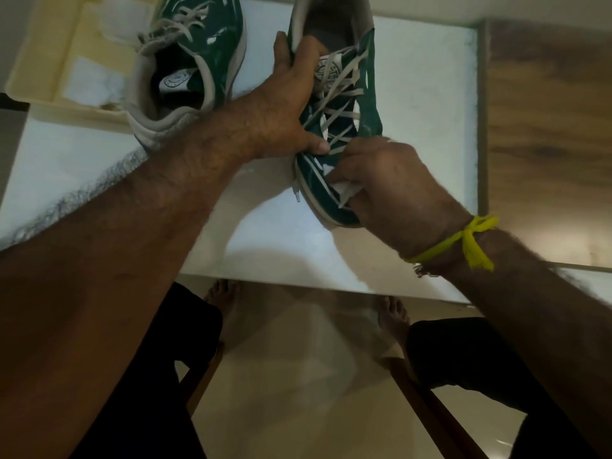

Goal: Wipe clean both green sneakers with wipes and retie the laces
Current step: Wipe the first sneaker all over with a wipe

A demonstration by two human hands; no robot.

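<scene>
Pinching: your right hand (394,183) curls round a white wipe (342,187), pressing it on the toe end of the nearer green sneaker (364,104).
Left hand (284,114): your fingers wrap the shoe's side, thumb lying across the loose laces (337,94) — holding it tilted on the white tabletop (430,94).
Second sneaker (195,61): just beside the first, to your left, laces slack — its heel rests against a pale yellow tray (49,61).
Wrist: yellow thread (463,243) knotted on your right.
</scene>
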